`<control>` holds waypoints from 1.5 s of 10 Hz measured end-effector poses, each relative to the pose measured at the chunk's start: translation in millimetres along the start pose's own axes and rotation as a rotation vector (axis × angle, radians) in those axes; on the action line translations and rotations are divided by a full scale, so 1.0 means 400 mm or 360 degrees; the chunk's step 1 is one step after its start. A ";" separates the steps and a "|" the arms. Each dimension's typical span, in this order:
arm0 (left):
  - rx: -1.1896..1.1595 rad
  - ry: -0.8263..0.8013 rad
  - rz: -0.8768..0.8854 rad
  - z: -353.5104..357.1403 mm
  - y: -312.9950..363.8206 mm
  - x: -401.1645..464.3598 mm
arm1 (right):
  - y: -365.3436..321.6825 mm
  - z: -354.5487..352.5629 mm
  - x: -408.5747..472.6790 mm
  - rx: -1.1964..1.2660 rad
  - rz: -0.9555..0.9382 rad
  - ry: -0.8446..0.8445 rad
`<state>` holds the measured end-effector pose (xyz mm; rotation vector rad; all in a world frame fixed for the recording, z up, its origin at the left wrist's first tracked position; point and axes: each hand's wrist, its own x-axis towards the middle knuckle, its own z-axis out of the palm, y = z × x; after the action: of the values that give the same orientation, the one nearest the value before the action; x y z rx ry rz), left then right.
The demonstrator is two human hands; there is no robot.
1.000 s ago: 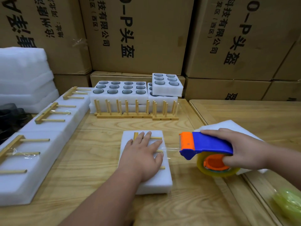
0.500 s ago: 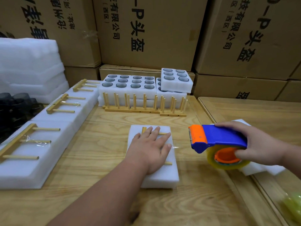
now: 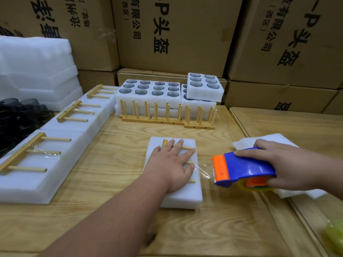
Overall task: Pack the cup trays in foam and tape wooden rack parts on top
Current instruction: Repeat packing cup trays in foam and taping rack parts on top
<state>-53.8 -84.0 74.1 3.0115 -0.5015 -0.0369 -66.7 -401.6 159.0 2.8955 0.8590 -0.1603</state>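
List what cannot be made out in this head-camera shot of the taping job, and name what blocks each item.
- Wooden rack part on the foam block: mostly under the left hand; only peg ends show.
- Tape roll: largely hidden by the blue dispenser and right hand.
- Yellow-green object: blurred, cut by the right edge.
- Black items: too dark, cut by the left edge.
- Lower cup trays: behind upright racks.

Before us stand stacked cardboard boxes (image 3: 167, 32) printed with black characters behind the wooden table (image 3: 115, 216), a heap of black objects (image 3: 20, 115) at its left edge, and a blurred yellow-green thing (image 3: 334, 236) lower right.
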 end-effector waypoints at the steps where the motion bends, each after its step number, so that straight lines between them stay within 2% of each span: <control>1: 0.0014 -0.0004 -0.0001 -0.002 0.000 0.001 | -0.038 -0.030 0.036 -0.0043 0.0014 -0.0217; 4: 0.0033 0.0012 -0.0006 0.001 0.000 0.002 | -0.113 -0.105 0.134 0.0029 0.0201 -0.0696; 5: 0.0022 0.0023 -0.0009 0.005 -0.003 0.002 | -0.099 -0.093 0.126 -0.0107 0.0284 -0.0865; 7: 0.0038 0.0042 -0.0012 0.009 -0.001 0.005 | 0.003 -0.114 0.068 0.0375 0.0477 -0.0428; 9: 0.0051 0.0051 -0.0014 0.013 -0.002 0.004 | -0.004 -0.042 0.047 0.0997 0.0679 0.0015; 10: 0.0054 0.0055 -0.0017 0.014 -0.002 0.003 | -0.054 0.017 0.063 0.0984 0.0684 0.0263; 11: 0.0057 0.0052 -0.0022 0.012 0.000 0.003 | -0.115 0.082 0.085 0.0618 0.0671 0.0540; 12: 0.0061 0.0065 -0.0023 0.011 0.000 0.002 | -0.172 0.159 0.106 0.0104 0.0664 0.0587; 13: 0.0060 0.0076 -0.0018 0.013 0.000 0.000 | -0.225 0.236 0.117 -0.0121 0.0758 0.0566; 15: 0.0063 0.0083 -0.0017 0.016 -0.003 0.004 | -0.269 0.259 0.123 -0.0010 0.0919 0.0689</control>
<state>-52.4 -84.0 67.7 3.0445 -0.4871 0.0518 -91.5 -300.4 41.4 3.0705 0.0246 0.5312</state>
